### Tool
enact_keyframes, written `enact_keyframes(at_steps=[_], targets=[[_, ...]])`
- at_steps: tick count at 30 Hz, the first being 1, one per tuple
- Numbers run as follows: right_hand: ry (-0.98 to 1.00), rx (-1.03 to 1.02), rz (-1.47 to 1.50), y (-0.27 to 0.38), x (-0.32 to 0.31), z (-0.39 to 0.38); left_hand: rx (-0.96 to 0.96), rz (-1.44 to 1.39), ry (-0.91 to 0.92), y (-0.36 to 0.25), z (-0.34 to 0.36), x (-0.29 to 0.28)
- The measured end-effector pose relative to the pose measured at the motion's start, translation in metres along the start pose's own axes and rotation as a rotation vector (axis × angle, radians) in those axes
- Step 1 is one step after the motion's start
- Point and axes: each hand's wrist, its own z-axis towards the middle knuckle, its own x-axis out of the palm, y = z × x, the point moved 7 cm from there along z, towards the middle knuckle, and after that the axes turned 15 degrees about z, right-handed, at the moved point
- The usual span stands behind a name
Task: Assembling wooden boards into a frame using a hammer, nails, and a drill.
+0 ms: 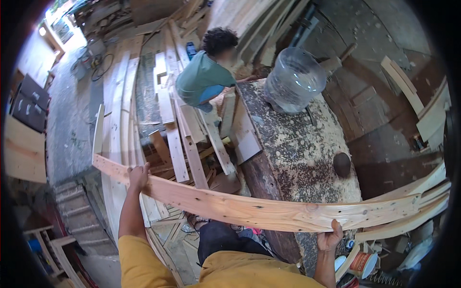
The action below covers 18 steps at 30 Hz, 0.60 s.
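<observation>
The left hand and right hand gripped a long, flat, pale-orange wooden plank running roughly nine-to-three o'clock, left nearer an end.

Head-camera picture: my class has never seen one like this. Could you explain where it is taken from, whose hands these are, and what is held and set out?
There is no robot here. A person in a yellow top wears a wide fisheye camera on the head, looking down, so straight edges bend toward the rim.

The left hand and right hand are the wearer's own, bare. Together they hold one long wooden board crosswise in front of the body.

Beyond it, a dark, pale-flecked bench bears a clear plastic container. Another person in a green shirt is low down beside the bench, near many loose planks.
</observation>
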Motion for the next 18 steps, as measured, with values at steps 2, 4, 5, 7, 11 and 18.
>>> enact_keyframes(at_steps=[2,4,5,7,11,18], targets=[[-0.046,0.023,-0.011,-0.006,-0.012,-0.002,-0.029,0.008,-0.009,-0.004,-0.004,-0.011],[-0.074,0.060,0.023,-0.010,-0.029,-0.001,-0.045,-0.033,0.045,-0.003,-0.002,0.005],[-0.094,0.044,0.019,-0.011,-0.028,-0.004,-0.209,-0.098,-0.313,0.006,-0.016,-0.007],[-0.094,0.072,0.024,-0.022,-0.028,-0.008,-0.552,-0.288,-0.737,0.033,-0.075,0.019],[-0.062,0.177,0.021,-0.055,-0.024,-0.023,-1.244,-2.152,-0.125,-0.076,-0.184,0.090],[-0.138,0.071,0.182,0.010,-0.056,-0.026,-0.730,-2.443,0.029,-0.222,-0.170,0.073]])
